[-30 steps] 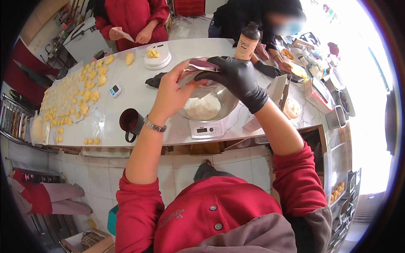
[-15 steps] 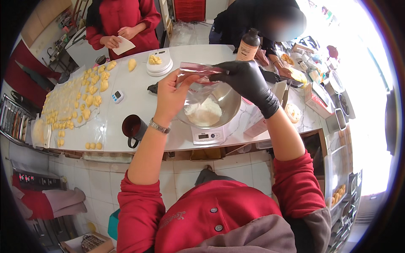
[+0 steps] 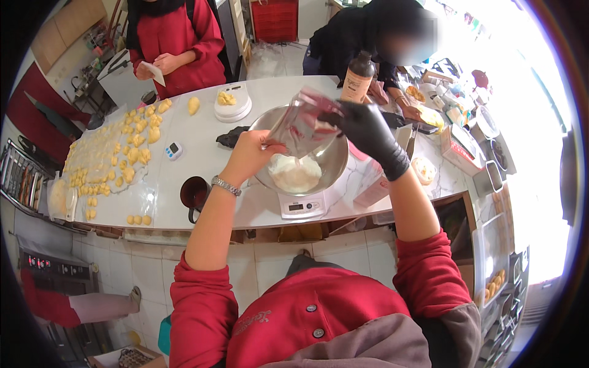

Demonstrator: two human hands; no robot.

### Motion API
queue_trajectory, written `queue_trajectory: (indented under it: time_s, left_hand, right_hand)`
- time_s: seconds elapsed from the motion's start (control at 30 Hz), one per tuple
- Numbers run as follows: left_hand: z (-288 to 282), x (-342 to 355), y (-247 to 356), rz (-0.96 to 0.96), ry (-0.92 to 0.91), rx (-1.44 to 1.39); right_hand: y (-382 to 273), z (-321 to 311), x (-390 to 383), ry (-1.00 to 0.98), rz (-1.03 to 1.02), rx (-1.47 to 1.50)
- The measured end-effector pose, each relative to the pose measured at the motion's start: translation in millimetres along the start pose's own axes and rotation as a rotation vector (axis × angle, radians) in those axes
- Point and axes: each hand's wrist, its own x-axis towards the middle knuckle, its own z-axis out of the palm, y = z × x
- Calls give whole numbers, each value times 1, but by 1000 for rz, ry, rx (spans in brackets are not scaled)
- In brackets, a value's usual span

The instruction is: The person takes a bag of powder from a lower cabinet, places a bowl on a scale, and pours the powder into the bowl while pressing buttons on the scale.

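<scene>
A clear plastic zip bag (image 3: 302, 127) with red print hangs tilted above a steel mixing bowl (image 3: 336, 164). My bare left hand (image 3: 251, 154) pinches the bag's lower left side. On its upper right side, my black-gloved right hand (image 3: 371, 132) grips the bag, the fingertips partly hidden and blurred. White powder (image 3: 296, 175) lies heaped in the bowl, under the bag. The bowl rests on a white digital scale (image 3: 303, 207). Left of my forearm is a dark mug (image 3: 195, 195), and a crumpled black glove-like item (image 3: 232, 137) lies beyond my left hand.
Several yellow dough pieces (image 3: 132, 153) cover the table's left side. A blue-white timer (image 3: 174, 151) and a second scale (image 3: 233, 110) with dough are nearby. A dark bottle (image 3: 358, 76) stands behind the bowl. Two co-workers stand across the table; another person's legs (image 3: 101, 305) show lower left.
The bag has gone from stretched level between my hands to tilted, its upper end raised. My left hand has dropped lower, and both hands have shifted slightly.
</scene>
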Motion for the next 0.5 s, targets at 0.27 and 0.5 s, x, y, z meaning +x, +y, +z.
queue_trajectory:
  time_s: [0.27,0.5]
  left_hand:
    - [-9,3,4,-90,34,-134]
    - [-1,-9,-31,-104,213,-942]
  right_hand:
    - [0,-5,-3,-15,-92,52]
    - [24,-4,-15,141,56,293]
